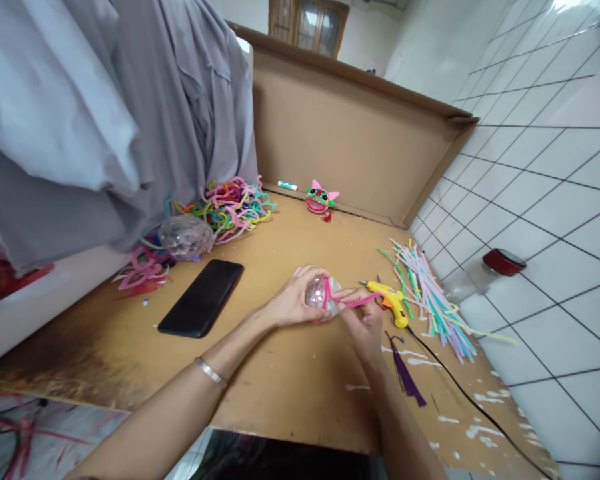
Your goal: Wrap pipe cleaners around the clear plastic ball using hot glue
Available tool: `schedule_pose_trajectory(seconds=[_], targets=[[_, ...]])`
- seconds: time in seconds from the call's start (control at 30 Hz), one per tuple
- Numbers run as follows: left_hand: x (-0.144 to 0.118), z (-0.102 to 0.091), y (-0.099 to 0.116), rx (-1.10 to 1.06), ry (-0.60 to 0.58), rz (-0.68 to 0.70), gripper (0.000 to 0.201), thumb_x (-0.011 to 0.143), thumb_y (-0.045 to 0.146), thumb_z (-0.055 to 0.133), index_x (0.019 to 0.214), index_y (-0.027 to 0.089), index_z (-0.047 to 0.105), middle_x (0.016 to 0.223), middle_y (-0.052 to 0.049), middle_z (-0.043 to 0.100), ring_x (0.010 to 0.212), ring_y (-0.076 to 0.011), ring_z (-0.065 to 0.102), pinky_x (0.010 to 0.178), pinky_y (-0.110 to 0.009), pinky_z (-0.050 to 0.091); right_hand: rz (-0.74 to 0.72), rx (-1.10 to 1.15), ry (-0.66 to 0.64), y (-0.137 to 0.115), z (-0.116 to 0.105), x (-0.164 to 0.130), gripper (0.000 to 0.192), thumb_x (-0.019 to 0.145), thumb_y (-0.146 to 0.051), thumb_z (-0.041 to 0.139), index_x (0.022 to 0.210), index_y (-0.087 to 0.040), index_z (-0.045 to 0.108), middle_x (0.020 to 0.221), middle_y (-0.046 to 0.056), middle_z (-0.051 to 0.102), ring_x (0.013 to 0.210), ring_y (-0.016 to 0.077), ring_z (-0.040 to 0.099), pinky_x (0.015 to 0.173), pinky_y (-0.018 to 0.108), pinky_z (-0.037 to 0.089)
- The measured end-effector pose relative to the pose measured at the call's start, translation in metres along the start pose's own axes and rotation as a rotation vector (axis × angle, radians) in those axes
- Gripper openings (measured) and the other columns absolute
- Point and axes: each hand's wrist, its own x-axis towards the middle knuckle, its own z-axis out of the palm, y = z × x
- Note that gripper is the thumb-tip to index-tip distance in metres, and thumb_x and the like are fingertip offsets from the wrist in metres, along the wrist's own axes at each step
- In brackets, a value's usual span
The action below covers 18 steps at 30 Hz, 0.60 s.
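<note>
A clear plastic ball (pixel 316 292) sits in my left hand (pixel 300 295), whose fingers and thumb wrap round its left side. Pink pipe cleaner lies across the face of the ball. My right hand (pixel 363 320) pinches the pink pipe cleaner (pixel 363 300) against the ball's right side, and its loose end sticks out to the right. Just beyond that end lies a yellow hot glue gun (pixel 391 301), its nozzle towards the ball. My right fingers cover part of the ball.
A black phone (pixel 201 298) lies left of my hands. Tangled pipe cleaners (pixel 235 208) and another clear ball (pixel 186 235) lie behind it. To the right are straight pipe cleaners (pixel 437 300), a purple tassel (pixel 406 373), a glue gun cord and a red-lidded jar (pixel 497 267). A decorated ball (pixel 319 199) stands at the back.
</note>
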Motion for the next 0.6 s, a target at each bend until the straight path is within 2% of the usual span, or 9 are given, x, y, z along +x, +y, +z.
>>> schedule_pose_trajectory(seconds=[0.3,0.6], targets=[[-0.0002,-0.0009,-0.0010,-0.010,-0.026,0.037,0.063,0.063,0.032,0.084,0.120,0.023,0.059,0.131,-0.011,0.056,0.126,-0.0317,0.050,0.109,-0.049,0.039,0.008,0.006,0.009,-0.0008,-0.0004,0.0007,0.006,0.079,-0.020,0.066,0.075,-0.022,0.063,0.084,0.003,0.072,0.083,0.0192,0.068,0.082,0.035,0.053],[-0.0002,-0.0004,-0.0036,-0.037,-0.035,0.058,0.059,0.066,0.035,0.083,0.119,0.022,0.060,0.130,-0.012,0.055,0.126,-0.0312,0.050,0.109,-0.049,0.039,0.016,0.009,0.010,0.0018,-0.0017,-0.0004,0.007,0.080,-0.017,0.064,0.076,-0.022,0.063,0.086,0.002,0.072,0.084,0.0182,0.067,0.082,0.033,0.051]])
